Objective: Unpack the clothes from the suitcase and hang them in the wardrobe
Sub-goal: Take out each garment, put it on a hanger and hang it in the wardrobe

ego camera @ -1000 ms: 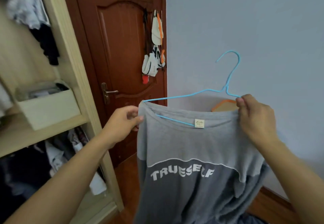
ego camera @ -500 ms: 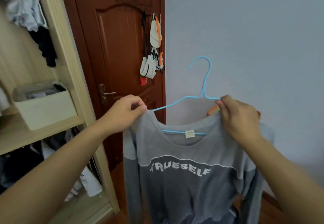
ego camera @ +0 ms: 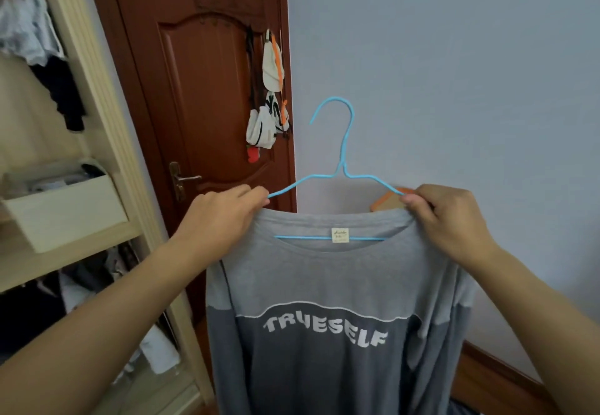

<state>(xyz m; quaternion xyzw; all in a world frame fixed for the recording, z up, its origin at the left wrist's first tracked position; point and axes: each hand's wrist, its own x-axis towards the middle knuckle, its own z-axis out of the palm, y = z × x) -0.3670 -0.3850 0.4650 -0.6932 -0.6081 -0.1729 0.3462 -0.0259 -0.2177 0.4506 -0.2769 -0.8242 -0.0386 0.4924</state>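
While both hands' fingers (ego camera: 256, 194) pinch its shoulders, two-tone grey TRUESELF shirt (ego camera: 328, 285), on blue wire hanger (ego camera: 343, 161)

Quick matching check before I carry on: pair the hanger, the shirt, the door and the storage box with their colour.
Things:
1. hanger
2. shirt
3. door
4. storage box

Colours:
A. reddish brown
B. grey
C. cream
D. light blue

Pairs: 1-D, 2-B, 3-A, 4-C
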